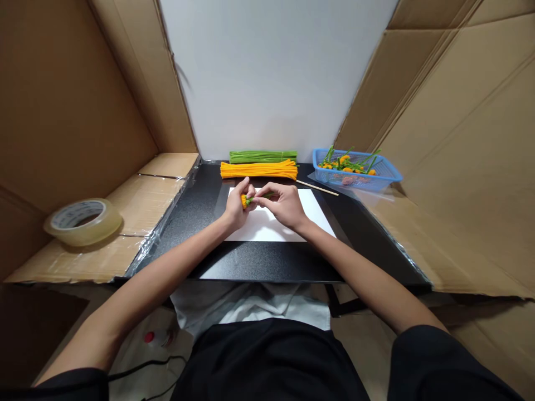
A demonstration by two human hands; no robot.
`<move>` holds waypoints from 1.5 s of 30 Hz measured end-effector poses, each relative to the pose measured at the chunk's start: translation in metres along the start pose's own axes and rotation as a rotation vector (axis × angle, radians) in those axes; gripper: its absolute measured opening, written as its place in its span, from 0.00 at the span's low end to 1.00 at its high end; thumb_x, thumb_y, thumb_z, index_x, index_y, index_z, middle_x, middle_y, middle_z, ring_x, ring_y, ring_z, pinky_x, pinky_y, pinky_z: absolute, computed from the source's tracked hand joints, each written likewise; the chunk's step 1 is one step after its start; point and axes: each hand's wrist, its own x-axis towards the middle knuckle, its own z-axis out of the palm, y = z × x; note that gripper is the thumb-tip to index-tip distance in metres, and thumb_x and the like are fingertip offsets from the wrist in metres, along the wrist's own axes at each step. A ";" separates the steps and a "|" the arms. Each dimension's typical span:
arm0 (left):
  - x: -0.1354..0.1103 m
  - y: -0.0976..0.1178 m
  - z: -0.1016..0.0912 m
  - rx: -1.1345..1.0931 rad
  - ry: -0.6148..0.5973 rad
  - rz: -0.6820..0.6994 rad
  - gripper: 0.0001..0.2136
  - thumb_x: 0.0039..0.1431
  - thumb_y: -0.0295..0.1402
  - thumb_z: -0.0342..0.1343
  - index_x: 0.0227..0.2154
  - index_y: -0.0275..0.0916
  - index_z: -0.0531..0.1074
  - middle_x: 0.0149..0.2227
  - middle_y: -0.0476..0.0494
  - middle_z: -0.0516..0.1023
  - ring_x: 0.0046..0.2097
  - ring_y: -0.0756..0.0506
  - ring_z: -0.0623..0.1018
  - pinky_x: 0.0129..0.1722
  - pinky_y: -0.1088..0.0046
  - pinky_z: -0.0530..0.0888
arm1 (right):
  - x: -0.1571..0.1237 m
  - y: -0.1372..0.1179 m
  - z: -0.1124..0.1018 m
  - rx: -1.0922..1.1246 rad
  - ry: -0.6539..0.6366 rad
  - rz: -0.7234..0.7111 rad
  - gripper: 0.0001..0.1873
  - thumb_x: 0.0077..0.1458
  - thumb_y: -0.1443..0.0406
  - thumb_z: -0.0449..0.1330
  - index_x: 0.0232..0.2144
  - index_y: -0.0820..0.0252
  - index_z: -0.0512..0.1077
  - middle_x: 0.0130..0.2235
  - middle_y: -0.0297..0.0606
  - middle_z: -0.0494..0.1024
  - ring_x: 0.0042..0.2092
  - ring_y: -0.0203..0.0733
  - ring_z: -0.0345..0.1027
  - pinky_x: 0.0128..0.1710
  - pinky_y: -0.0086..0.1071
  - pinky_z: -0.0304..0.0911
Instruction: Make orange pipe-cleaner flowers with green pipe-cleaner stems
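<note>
My left hand point(238, 205) is closed around a small orange pipe-cleaner coil point(244, 201) with a green stem. My right hand point(283, 204) pinches the green stem point(264, 196) right beside it, fingers pressed together. Both hands hover over a white sheet of paper point(267, 225) on the black table point(259, 262). Behind the hands lies a bundle of orange pipe cleaners point(259, 170), and behind that a bundle of green pipe cleaners point(262, 156).
A blue basket point(376, 177) with several finished orange-and-green pieces stands at the back right. A thin wooden stick point(317, 187) lies beside the paper. A roll of clear tape point(83, 221) rests on the cardboard ledge at left. Cardboard walls enclose both sides.
</note>
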 end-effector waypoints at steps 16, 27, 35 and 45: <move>0.005 0.004 -0.008 -0.105 -0.098 -0.019 0.29 0.60 0.53 0.55 0.13 0.36 0.62 0.15 0.52 0.59 0.16 0.56 0.60 0.16 0.79 0.54 | -0.002 -0.003 -0.007 -0.247 -0.036 -0.202 0.06 0.57 0.65 0.63 0.29 0.61 0.79 0.30 0.37 0.83 0.30 0.38 0.75 0.31 0.28 0.66; 0.007 0.004 -0.007 -0.023 -0.032 0.026 0.35 0.58 0.58 0.54 0.08 0.37 0.54 0.11 0.54 0.48 0.14 0.57 0.53 0.14 0.78 0.45 | -0.003 -0.010 -0.005 -0.266 -0.048 -0.186 0.08 0.57 0.62 0.64 0.29 0.61 0.79 0.29 0.38 0.82 0.29 0.38 0.73 0.30 0.29 0.65; 0.003 0.016 -0.005 -0.038 -0.029 -0.018 0.35 0.61 0.53 0.55 0.07 0.38 0.50 0.10 0.55 0.45 0.12 0.57 0.49 0.12 0.76 0.41 | -0.007 -0.009 0.001 -0.446 -0.143 -0.338 0.11 0.61 0.67 0.57 0.30 0.60 0.78 0.31 0.41 0.82 0.33 0.40 0.74 0.36 0.31 0.65; 0.000 0.033 -0.004 0.062 -0.072 0.067 0.35 0.59 0.57 0.52 0.07 0.39 0.50 0.09 0.54 0.47 0.12 0.57 0.50 0.12 0.75 0.44 | 0.005 -0.014 0.008 0.342 -0.047 0.216 0.21 0.37 0.52 0.75 0.23 0.62 0.75 0.25 0.36 0.79 0.27 0.40 0.76 0.30 0.34 0.74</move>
